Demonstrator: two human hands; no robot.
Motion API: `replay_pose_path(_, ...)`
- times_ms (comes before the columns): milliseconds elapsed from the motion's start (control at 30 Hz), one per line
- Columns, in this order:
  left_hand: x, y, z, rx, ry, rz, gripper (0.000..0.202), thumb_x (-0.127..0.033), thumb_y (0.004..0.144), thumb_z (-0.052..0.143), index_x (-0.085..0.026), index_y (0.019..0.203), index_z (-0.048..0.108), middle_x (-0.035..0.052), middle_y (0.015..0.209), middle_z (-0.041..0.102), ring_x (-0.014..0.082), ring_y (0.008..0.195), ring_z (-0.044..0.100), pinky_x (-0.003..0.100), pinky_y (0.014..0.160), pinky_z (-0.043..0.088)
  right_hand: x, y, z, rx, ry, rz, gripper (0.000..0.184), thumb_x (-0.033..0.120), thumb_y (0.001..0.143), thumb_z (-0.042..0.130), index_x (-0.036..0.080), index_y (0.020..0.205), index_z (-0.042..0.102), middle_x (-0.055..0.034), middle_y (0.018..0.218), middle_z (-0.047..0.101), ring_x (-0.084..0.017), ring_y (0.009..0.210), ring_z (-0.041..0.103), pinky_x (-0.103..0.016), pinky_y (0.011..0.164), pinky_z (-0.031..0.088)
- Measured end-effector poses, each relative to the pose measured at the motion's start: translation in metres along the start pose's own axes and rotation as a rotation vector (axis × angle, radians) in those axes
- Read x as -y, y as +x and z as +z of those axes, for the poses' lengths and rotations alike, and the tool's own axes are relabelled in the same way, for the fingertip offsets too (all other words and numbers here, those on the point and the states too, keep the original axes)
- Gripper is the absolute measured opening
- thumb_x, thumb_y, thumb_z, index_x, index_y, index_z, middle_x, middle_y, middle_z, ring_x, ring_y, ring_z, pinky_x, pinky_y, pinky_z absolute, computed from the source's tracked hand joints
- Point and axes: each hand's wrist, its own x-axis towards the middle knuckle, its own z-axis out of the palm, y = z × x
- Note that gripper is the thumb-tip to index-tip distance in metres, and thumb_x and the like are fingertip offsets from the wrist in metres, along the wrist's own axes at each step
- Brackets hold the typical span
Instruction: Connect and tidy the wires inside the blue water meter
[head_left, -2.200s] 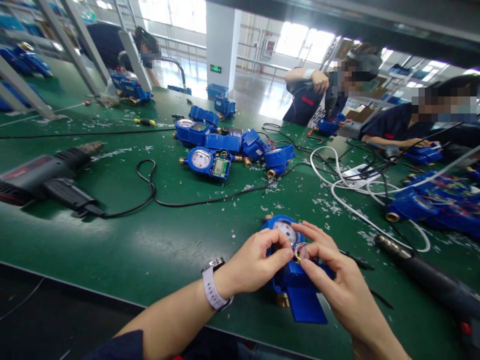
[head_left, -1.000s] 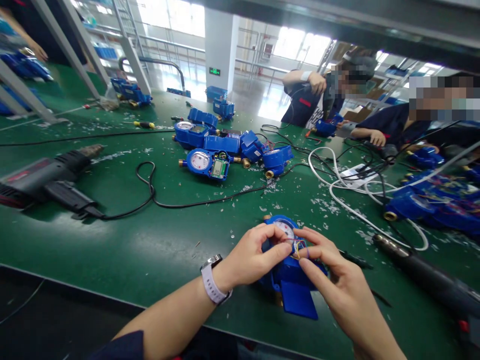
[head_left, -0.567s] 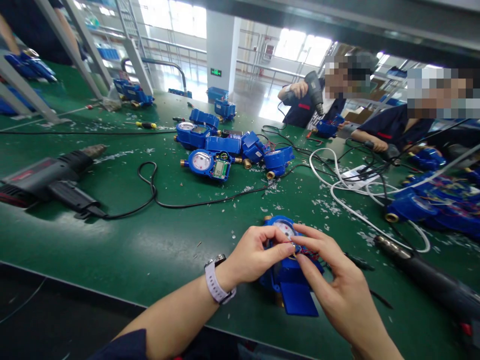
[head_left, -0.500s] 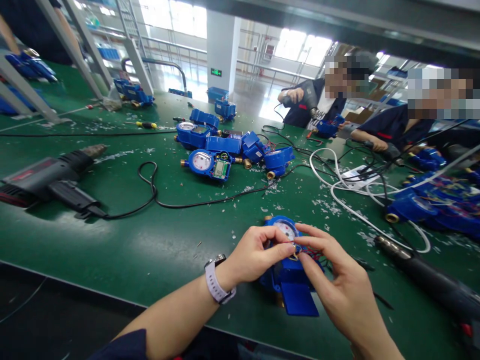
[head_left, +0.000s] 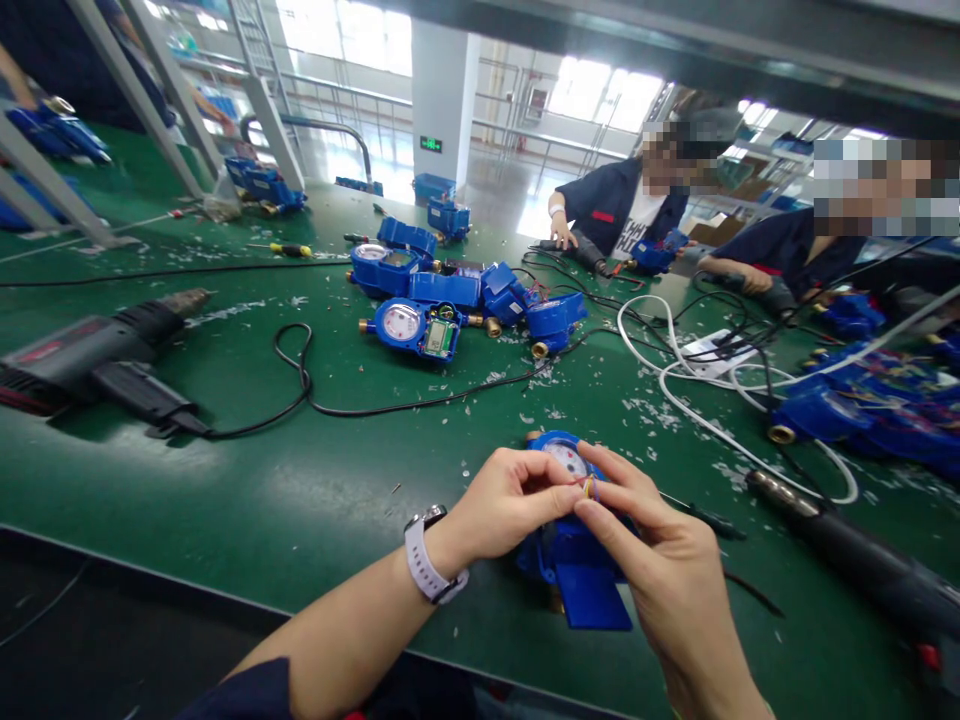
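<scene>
In front of me on the green bench lies a blue water meter [head_left: 564, 545], its round dial partly covered by my fingers and its flat blue cover [head_left: 594, 598] hanging open toward me. Over the meter's body, thin red and yellow wires [head_left: 589, 487] are pinched between my fingertips. My left hand [head_left: 517, 503], with a watch on its wrist, closes thumb against forefinger on them. From the other side my right hand [head_left: 660, 545] meets it, thumb and fingers also closed on the wires. The wires' lower ends are hidden behind my hands.
A heat gun [head_left: 112, 360] lies at left with its black cord [head_left: 405, 408] across the bench. Another hot-air tool [head_left: 847, 560] lies at right. Several blue meters [head_left: 420, 330] stand mid-bench, more are heaped at right [head_left: 870, 410]. A white cable [head_left: 652, 350] loops near co-workers opposite.
My right hand has shifted slightly left, its fingers closing in on the wires beside my left fingertips. Across the bench, a co-worker has lowered a heat gun onto the table.
</scene>
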Motion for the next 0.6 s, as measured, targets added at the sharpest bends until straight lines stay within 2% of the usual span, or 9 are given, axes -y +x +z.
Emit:
replay_pose_path(300, -0.0001, -0.0016, 0.0016, -0.009, 0.037, 0.015, 0.036, -0.046, 0.078, 0.068, -0.013, 0.069, 0.056, -0.0028, 0.063, 0.048, 0.0084, 0.058, 0.037, 0.023, 0.055, 0.027, -0.0053, -0.0016, 0.009, -0.061, 0.153, 0.065, 0.016, 0.041, 0.082, 0.072, 0.027, 0.077, 0.075, -0.006, 0.114, 0.067, -0.032, 0.131, 0.042, -0.058, 0.111, 0.026)
replay_pose_path(467, -0.0002, -0.0023, 0.0036, -0.023, 0.064, 0.03, 0.034, -0.045, 0.082, 0.064, -0.015, 0.07, 0.052, -0.004, 0.064, 0.044, 0.0087, 0.059, 0.036, 0.024, 0.056, 0.028, -0.0052, -0.0016, 0.0088, -0.078, 0.068, 0.02, 0.019, 0.041, 0.086, 0.067, 0.025, 0.077, 0.071, -0.0062, 0.113, 0.068, -0.031, 0.129, 0.043, -0.056, 0.11, 0.027)
replay_pose_path(600, -0.001, -0.0017, 0.0051, -0.019, 0.023, 0.024, 0.033, -0.045, 0.082, 0.064, -0.015, 0.072, 0.053, -0.0026, 0.067, 0.048, 0.0092, 0.062, 0.04, 0.024, 0.06, 0.032, -0.0049, -0.0005, 0.0083, -0.03, 0.076, 0.007, 0.019, 0.042, 0.089, 0.063, 0.025, 0.083, 0.069, -0.0063, 0.117, 0.066, -0.03, 0.129, 0.044, -0.052, 0.109, 0.032)
